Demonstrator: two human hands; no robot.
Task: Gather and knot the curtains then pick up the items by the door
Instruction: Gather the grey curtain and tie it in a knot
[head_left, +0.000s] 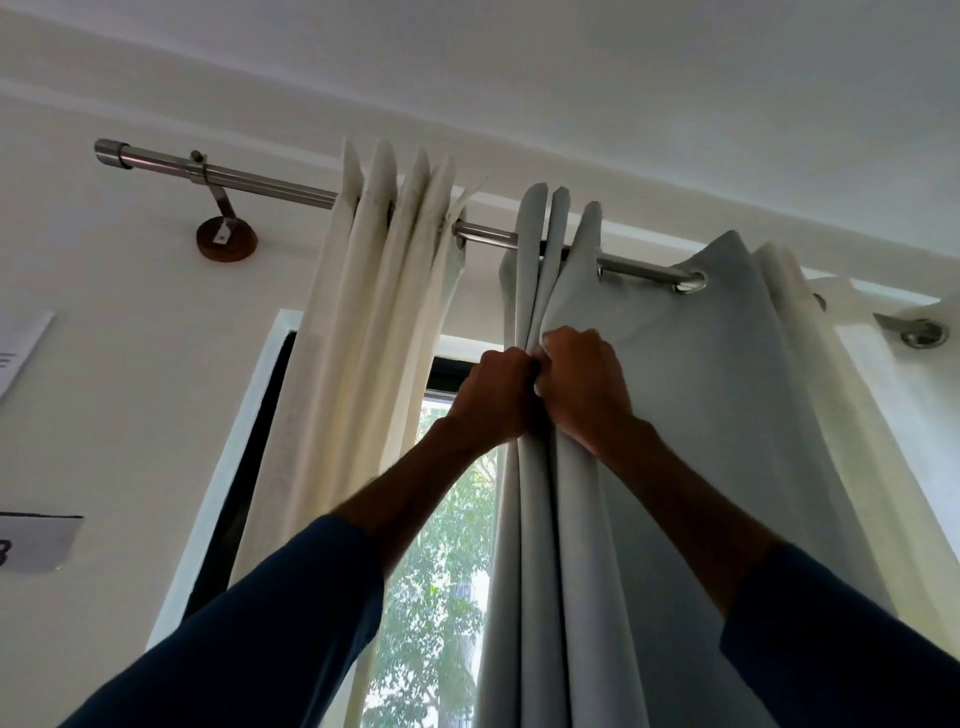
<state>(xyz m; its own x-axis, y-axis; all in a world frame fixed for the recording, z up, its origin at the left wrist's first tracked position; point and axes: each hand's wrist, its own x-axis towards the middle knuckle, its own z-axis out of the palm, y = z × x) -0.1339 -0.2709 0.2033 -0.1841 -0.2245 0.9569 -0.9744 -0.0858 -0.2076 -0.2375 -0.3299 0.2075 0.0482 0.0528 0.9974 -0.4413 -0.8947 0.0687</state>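
Grey pleated fabric curtain (675, 395) (hung on the steel rod (270, 183)): we grasp its folds with left hand (496, 397) and right hand (584, 387), both clenched.

just the one head cam, tilted way up — looking at the curtain rod (270, 183) and ceiling (623, 78), close in at arm's length, window (441, 519) dead ahead — wide-angle bend at the edges

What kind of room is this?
Probably a room in a home: curtains hang from a metal rod over a window with trees outside, and both hands grip the fabric.
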